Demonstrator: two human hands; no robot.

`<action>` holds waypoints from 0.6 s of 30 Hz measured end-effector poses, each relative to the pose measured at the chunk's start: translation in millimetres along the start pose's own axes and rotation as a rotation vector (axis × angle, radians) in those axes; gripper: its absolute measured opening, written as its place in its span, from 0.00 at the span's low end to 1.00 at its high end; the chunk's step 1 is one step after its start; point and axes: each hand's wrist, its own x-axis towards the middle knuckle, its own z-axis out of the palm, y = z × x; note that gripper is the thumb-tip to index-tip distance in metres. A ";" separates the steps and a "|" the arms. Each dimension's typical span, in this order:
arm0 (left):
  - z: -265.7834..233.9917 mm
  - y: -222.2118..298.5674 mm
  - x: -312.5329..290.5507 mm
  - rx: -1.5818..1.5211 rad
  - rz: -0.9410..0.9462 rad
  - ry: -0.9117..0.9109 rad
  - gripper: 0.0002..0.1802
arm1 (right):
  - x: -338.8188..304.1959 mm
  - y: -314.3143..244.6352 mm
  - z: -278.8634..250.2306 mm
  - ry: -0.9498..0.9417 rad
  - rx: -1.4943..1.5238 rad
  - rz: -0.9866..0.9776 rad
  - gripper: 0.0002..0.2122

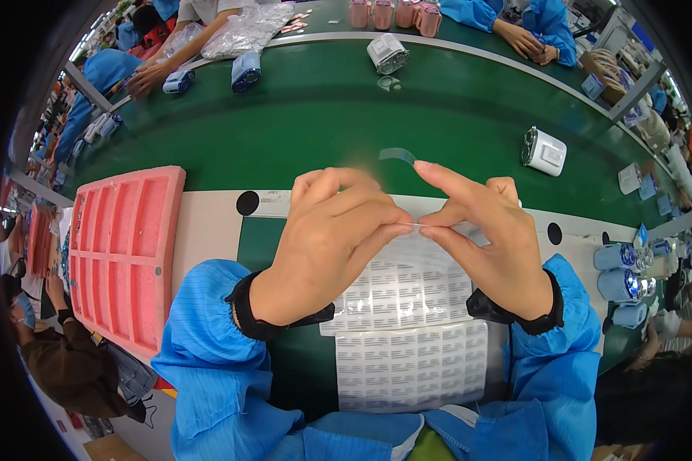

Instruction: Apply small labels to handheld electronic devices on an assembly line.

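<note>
In front of me my left hand (327, 242) and my right hand (494, 242) meet, thumb and forefinger of each pinched on a small piece of thin clear film (417, 224) seen edge-on. A curved clear strip (397, 154) sticks out from the tip of my raised right forefinger. Below my hands lie sheets of small white printed labels (411, 365), partly covered by my hands. Part of a translucent sheet shows behind my right fingers.
A pink foam tray (123, 250) with compartments lies at left. Across the green conveyor belt (307, 115) stand white devices (544, 151) and blue ones (246, 71). Several blue devices (619, 270) stand at right. Co-workers' hands (521, 40) rest at the far side, near pink devices (383, 15).
</note>
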 end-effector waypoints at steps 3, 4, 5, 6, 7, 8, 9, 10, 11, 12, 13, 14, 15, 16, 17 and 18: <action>1.5 -4.0 -0.8 -0.055 -0.006 -0.010 0.05 | 1.2 -0.6 1.8 0.022 0.021 0.023 0.28; 0.2 -3.8 -0.3 -0.056 -0.005 -0.010 0.05 | 1.5 -0.5 2.0 0.022 0.020 0.024 0.28; -2.5 -2.7 0.8 -0.059 -0.025 -0.030 0.05 | 1.7 -0.2 1.8 0.020 0.031 0.039 0.29; -5.4 -1.5 2.0 -0.063 -0.045 -0.050 0.05 | 2.0 0.1 1.4 0.019 0.043 0.054 0.29; -7.5 -0.9 2.5 -0.066 -0.065 -0.070 0.05 | 2.2 0.4 0.9 0.017 0.054 0.069 0.30; -9.4 -2.1 2.7 -0.065 -0.064 -0.070 0.05 | 2.7 1.3 0.2 0.018 0.054 0.068 0.30; -11.4 -5.1 3.1 -0.155 -0.119 -0.064 0.05 | 3.5 3.4 -0.6 0.047 0.120 0.104 0.30; -13.4 -8.0 3.6 -0.245 -0.174 -0.059 0.05 | 4.4 5.6 -1.1 0.075 0.187 0.140 0.30; -14.4 -9.2 3.8 -0.336 -0.229 -0.053 0.05 | 5.0 7.1 -0.8 0.104 0.253 0.176 0.30; -14.5 -8.5 3.7 -0.336 -0.228 -0.053 0.05 | 5.4 8.5 0.6 0.104 0.253 0.176 0.30; -14.5 -7.1 3.4 -0.394 -0.290 -0.064 0.05 | 5.7 10.2 3.1 0.154 0.233 0.136 0.30; -15.5 -5.0 4.0 -0.451 -0.351 -0.075 0.06 | 6.4 10.7 4.6 0.203 0.213 0.095 0.31; -16.0 -3.8 4.5 -0.509 -0.413 -0.087 0.06 | 6.9 10.7 5.6 0.253 0.193 0.055 0.31; -16.0 -3.3 4.9 -0.509 -0.413 -0.087 0.06 | 7.2 9.9 6.4 0.253 0.193 0.055 0.31; -15.7 -3.0 5.2 -0.519 -0.418 -0.083 0.06 | 7.2 8.9 7.6 0.269 0.154 0.041 0.30; -15.2 -2.8 5.3 -0.529 -0.424 -0.080 0.07 | 7.0 8.2 8.7 0.284 0.115 0.026 0.30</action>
